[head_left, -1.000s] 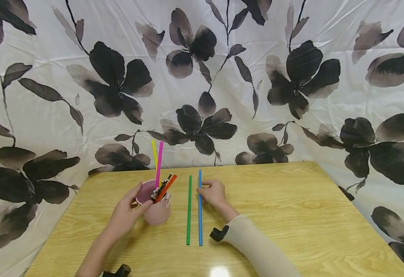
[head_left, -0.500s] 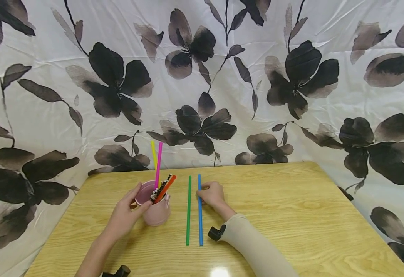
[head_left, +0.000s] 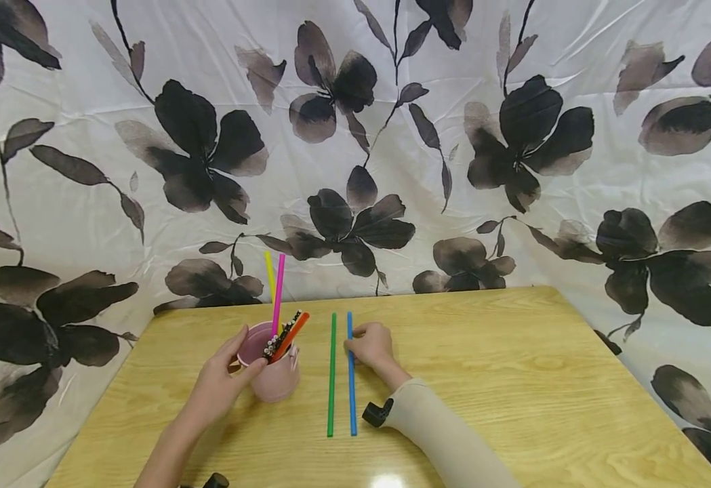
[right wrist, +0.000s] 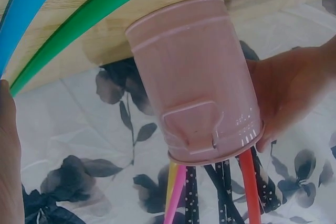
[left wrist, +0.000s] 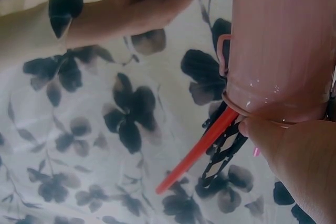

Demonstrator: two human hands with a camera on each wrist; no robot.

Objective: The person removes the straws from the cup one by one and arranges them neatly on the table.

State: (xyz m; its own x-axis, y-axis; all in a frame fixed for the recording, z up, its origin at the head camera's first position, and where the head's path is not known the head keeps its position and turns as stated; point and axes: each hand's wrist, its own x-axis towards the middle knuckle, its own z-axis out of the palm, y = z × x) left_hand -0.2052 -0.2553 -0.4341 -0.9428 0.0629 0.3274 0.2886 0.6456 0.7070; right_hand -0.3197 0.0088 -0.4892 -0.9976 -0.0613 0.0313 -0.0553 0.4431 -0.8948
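My left hand (head_left: 222, 381) grips a pink metal cup (head_left: 277, 382) at its rim, the thumb at the near side. A magenta straw (head_left: 278, 291), a yellow straw (head_left: 270, 274), an orange straw (head_left: 291, 336) and several black straws with white dots (right wrist: 192, 198) stick out of it at a slant. With its fingertips my right hand (head_left: 372, 347) pinches a blue straw (head_left: 352, 400) in its upper half. Just left of that, a green straw (head_left: 331, 379) lies nearly parallel on the table. The right fingertips are partly hidden behind the hand.
A light wood-grain table (head_left: 483, 379) carries everything. Behind it hangs a white cloth (head_left: 428, 224) printed with dark flowers. Small black wrist cameras sit on both wrists, the right one (head_left: 378, 413) low over the table.
The blue straw's far end has dropped toward the level of the green straw's end, with my right hand still pinching it. My left hand and the cup stay put. The head view tilted slightly.
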